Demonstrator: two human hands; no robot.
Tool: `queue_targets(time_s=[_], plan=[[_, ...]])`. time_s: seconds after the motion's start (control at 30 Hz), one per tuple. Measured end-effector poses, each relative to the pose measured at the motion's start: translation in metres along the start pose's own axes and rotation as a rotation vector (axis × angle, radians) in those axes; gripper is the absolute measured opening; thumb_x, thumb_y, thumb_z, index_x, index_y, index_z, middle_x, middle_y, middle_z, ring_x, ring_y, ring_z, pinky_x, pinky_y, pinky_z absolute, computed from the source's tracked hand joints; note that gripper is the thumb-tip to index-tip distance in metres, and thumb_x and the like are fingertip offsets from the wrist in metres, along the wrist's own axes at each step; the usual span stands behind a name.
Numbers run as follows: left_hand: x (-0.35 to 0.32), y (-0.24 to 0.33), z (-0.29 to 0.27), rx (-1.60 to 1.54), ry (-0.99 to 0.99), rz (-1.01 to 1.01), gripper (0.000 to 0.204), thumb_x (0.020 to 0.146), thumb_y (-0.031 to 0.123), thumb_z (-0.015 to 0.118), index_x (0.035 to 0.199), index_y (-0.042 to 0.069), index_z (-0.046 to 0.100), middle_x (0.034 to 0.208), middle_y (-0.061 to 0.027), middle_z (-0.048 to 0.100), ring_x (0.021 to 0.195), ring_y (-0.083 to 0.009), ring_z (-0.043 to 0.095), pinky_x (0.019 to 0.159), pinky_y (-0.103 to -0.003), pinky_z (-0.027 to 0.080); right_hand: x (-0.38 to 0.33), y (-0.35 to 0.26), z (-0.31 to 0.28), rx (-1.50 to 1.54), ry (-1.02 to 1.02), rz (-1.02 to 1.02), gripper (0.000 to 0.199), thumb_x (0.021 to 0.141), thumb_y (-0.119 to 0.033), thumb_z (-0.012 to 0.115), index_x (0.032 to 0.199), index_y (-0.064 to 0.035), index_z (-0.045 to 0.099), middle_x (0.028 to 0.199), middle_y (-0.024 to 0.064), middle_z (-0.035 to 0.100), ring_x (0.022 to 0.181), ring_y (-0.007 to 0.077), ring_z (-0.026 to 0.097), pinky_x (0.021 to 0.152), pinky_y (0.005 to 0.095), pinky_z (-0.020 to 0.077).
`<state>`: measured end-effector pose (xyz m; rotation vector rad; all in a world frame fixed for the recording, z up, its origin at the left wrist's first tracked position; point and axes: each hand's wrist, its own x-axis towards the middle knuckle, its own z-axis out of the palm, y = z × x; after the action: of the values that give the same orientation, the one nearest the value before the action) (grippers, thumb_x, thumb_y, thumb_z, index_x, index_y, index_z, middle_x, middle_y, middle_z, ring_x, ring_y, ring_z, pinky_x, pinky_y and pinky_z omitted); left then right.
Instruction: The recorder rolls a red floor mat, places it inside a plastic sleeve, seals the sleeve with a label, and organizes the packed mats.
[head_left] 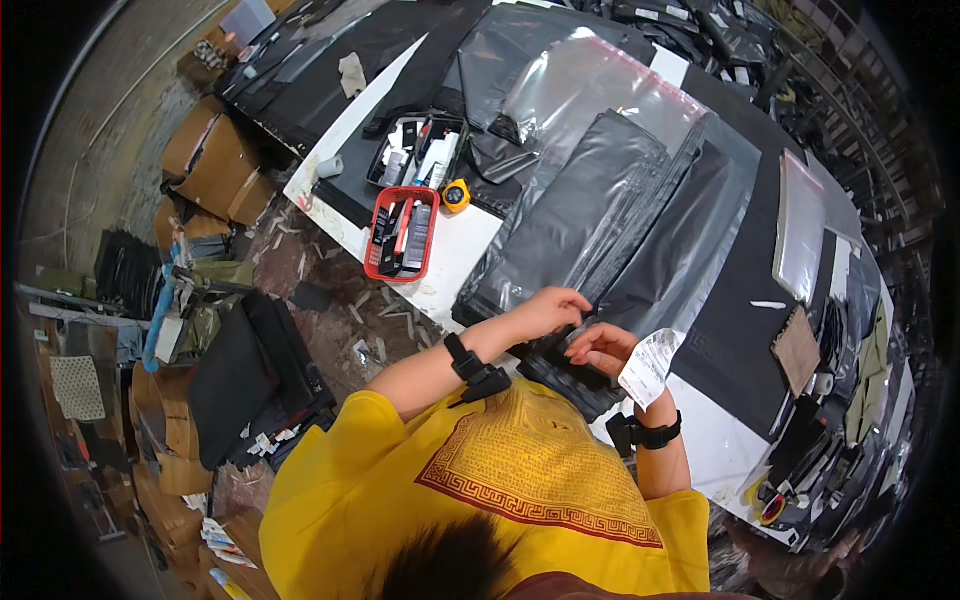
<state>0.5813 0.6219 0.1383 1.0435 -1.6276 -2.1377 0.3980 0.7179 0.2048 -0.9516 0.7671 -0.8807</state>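
Observation:
My left hand (pixel 552 308) rests on a small folded black item (pixel 562 368) at the near edge of the white table (pixel 455 262), fingers curled over its top. My right hand (pixel 603 347) presses on the same black item from the right and also holds a small white printed tag (pixel 650 366) between its fingers. Both wrists carry black bands. Just beyond the hands lie stacks of dark grey plastic bags (pixel 590 215) and clear plastic bags (pixel 600 80) with a red strip.
A red basket (pixel 401 234) and a black tray (pixel 412 150) of small tools sit at the table's left, with a yellow tape measure (pixel 456 195) beside them. More bags and black garments crowd the right side. Cardboard boxes (pixel 215 160) and scraps cover the floor at left.

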Motion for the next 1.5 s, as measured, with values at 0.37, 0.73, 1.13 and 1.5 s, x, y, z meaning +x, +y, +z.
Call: queue_targets(time_s=[0.37, 0.73, 1.13, 1.5], plan=[[-0.108, -0.052, -0.077, 0.611, 0.326, -0.027, 0.016, 0.086, 0.017, 0.064, 0.092, 0.002, 0.064, 0.085, -0.0157, 0.068, 0.082, -0.0339, 0.065, 0.072, -0.040, 0.050, 0.065, 0.023, 0.055, 0.144, 0.130, 0.170, 0.016, 0.093, -0.017, 0.061, 0.101, -0.0031, 0.064, 0.096, 0.0074, 0.067, 0.086, 0.0144, 0.063, 0.082, 0.0280, 0.0494], [-0.286, -0.130, -0.277, 0.801, 0.625, 0.045, 0.031, 0.092, 0.030, 0.060, 0.079, 0.003, 0.055, 0.071, -0.0175, 0.060, 0.073, -0.0398, 0.060, 0.065, -0.050, 0.045, 0.222, 0.090, 0.229, 0.083, 0.130, 0.294, 0.011, 0.094, -0.007, 0.054, 0.100, -0.0028, 0.063, 0.092, 0.0079, 0.067, 0.081, 0.0141, 0.064, 0.076, 0.0275, 0.0530], [-0.517, -0.263, -0.438, 0.309, 0.921, -0.451, 0.016, 0.092, 0.020, 0.055, 0.091, 0.005, 0.059, 0.086, -0.0195, 0.063, 0.084, -0.0416, 0.060, 0.070, -0.051, 0.045, 0.463, 0.124, 0.425, 0.023, -0.188, 0.534, 0.015, 0.095, -0.004, 0.048, 0.102, -0.0023, 0.062, 0.094, 0.0078, 0.066, 0.082, 0.0145, 0.063, 0.076, 0.0254, 0.0521], [-0.526, -0.329, -0.699, 0.419, 0.882, -0.513, 0.018, 0.087, 0.021, 0.057, 0.094, 0.007, 0.065, 0.085, -0.0206, 0.066, 0.083, -0.0419, 0.062, 0.073, -0.052, 0.049, 0.799, 0.161, 0.496, 0.105, -0.338, 0.468, 0.016, 0.095, -0.013, 0.056, 0.106, -0.0030, 0.062, 0.099, 0.0081, 0.067, 0.087, 0.0158, 0.064, 0.081, 0.0287, 0.0520]])
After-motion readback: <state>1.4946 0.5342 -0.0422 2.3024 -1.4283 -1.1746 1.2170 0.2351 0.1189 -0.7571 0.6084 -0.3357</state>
